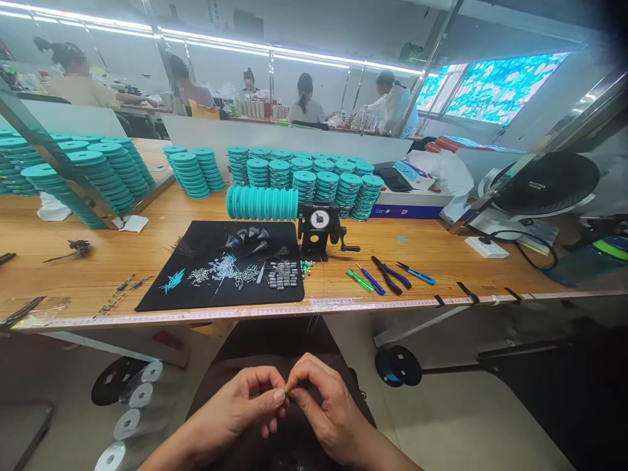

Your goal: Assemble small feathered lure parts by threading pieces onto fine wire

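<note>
Above my lap, below the table edge, my left hand point(252, 402) and my right hand point(324, 399) meet at the fingertips. Both are closed in a pinch, thumb against forefinger. Whatever sits between them is too small to make out. A few hair-thin strands point(314, 320) hang at the table's front edge just beyond my hands. Past that edge lies a black mat point(186, 252) with turquoise sleeves point(173, 280), small metal parts point(199, 275), clear pieces point(223, 267), grey cylinders point(283, 275) and bundles of fine wire point(255, 246).
A hand-cranked winder point(318, 229) carries turquoise spools point(262, 203); stacked spools point(304, 186) stand behind. Pliers point(390, 275), blue snips point(416, 273), a green-handled tool point(360, 280) and a blue-handled tool point(371, 279) lie right. A fan point(547, 183) stands far right. Several people sit beyond the partition.
</note>
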Action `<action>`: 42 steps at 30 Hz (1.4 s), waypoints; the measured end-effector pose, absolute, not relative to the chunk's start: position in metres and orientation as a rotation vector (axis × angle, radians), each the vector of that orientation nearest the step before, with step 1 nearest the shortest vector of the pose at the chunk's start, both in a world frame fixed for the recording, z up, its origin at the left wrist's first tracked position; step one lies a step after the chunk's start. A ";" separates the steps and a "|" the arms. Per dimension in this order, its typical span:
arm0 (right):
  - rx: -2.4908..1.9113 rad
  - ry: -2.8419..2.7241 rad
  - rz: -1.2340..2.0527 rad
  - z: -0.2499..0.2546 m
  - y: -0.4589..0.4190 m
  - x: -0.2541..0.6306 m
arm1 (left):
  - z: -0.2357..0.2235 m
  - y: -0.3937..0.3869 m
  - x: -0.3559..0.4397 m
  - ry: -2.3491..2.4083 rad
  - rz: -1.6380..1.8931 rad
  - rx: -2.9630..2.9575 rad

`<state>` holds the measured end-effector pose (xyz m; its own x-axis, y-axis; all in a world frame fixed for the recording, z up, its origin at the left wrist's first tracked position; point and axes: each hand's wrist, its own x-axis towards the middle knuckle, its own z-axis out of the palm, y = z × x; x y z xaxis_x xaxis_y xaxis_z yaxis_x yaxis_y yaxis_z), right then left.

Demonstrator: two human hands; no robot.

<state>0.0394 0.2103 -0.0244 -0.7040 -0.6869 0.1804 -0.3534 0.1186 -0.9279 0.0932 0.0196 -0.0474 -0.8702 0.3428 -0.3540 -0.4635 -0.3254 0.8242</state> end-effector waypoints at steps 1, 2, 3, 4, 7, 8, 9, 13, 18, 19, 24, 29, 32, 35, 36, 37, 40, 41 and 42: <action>-0.994 2.086 -1.635 -0.024 0.210 0.040 | -0.048 0.020 0.094 1.386 2.244 -0.175; -0.959 2.054 -1.655 -0.023 0.210 0.040 | -0.048 0.021 0.094 1.330 2.283 -0.194; -0.916 2.006 -1.675 -0.022 0.210 0.040 | -0.048 0.022 0.095 1.269 2.319 -0.214; -0.874 1.948 -1.696 -0.022 0.210 0.041 | -0.049 0.022 0.096 1.213 2.349 -0.229; -0.766 1.784 -1.760 -0.019 0.209 0.041 | -0.048 0.023 0.097 1.126 2.387 -0.266; -0.740 1.764 -1.767 -0.019 0.209 0.041 | -0.048 0.024 0.097 1.131 2.382 -0.273; -0.720 1.761 -1.768 -0.018 0.208 0.040 | -0.047 0.024 0.097 1.141 2.376 -0.274; -0.706 1.857 -1.730 -0.019 0.209 0.037 | -0.044 0.025 0.095 1.164 2.326 -0.265; -0.853 2.058 -1.641 -0.022 0.212 0.035 | -0.046 0.027 0.094 1.217 2.273 -0.255; -0.877 2.073 -1.629 -0.022 0.213 0.035 | -0.048 0.027 0.094 1.217 2.272 -0.254; -0.931 2.060 -1.606 -0.020 0.212 0.038 | -0.050 0.027 0.095 1.076 2.299 -0.212; -0.825 1.997 -1.626 -0.018 0.210 0.038 | -0.043 0.032 0.095 0.946 2.363 -0.235; -0.791 1.979 -1.664 -0.018 0.212 0.037 | -0.040 0.033 0.097 0.916 2.410 -0.280; -0.783 1.977 -1.679 -0.020 0.213 0.037 | -0.039 0.034 0.099 0.934 2.424 -0.303; -0.789 1.985 -1.682 -0.021 0.214 0.037 | -0.039 0.034 0.099 0.944 2.422 -0.308; -0.799 1.998 -1.682 -0.021 0.214 0.037 | -0.040 0.035 0.099 0.955 2.422 -0.317; -0.849 2.066 -1.662 -0.023 0.214 0.037 | -0.044 0.037 0.099 1.025 2.409 -0.322; -0.868 2.088 -1.648 -0.023 0.214 0.037 | -0.045 0.038 0.098 1.085 2.399 -0.303; -0.886 2.108 -1.632 -0.023 0.214 0.037 | -0.045 0.038 0.098 1.170 2.384 -0.275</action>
